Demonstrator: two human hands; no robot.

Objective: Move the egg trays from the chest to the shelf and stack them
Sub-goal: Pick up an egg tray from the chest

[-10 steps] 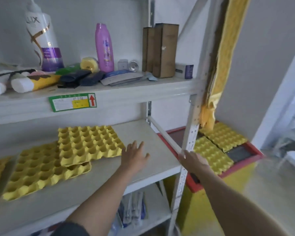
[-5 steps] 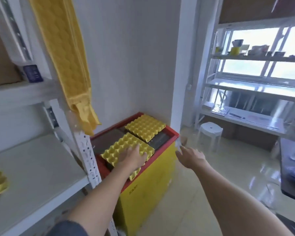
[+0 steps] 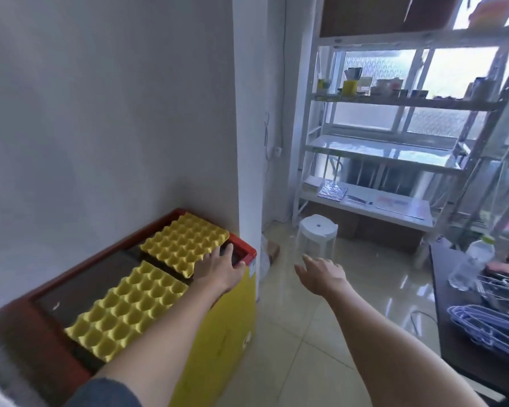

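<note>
Two yellow egg trays lie on the dark lid of a yellow chest with a red rim (image 3: pixel 249 254). The far tray (image 3: pixel 182 242) sits toward the wall corner; the near tray (image 3: pixel 127 309) lies closer to me. My left hand (image 3: pixel 218 270) rests at the near right corner of the far tray, fingers spread and touching its edge, not clearly gripping. My right hand (image 3: pixel 321 274) hovers open over the floor to the right of the chest, holding nothing.
A white plastic stool (image 3: pixel 316 235) stands on the tiled floor past the chest. A metal rack (image 3: pixel 394 148) lines the window. A dark table (image 3: pixel 465 342) at right carries hangers (image 3: pixel 491 324) and a bottle (image 3: pixel 470 259). The wall corner (image 3: pixel 249 171) abuts the chest.
My view swung right from the shelf to the chest. My left hand moved from the shelf, over the near tray, to the far tray's corner. The right hand stays open beside the chest.
</note>
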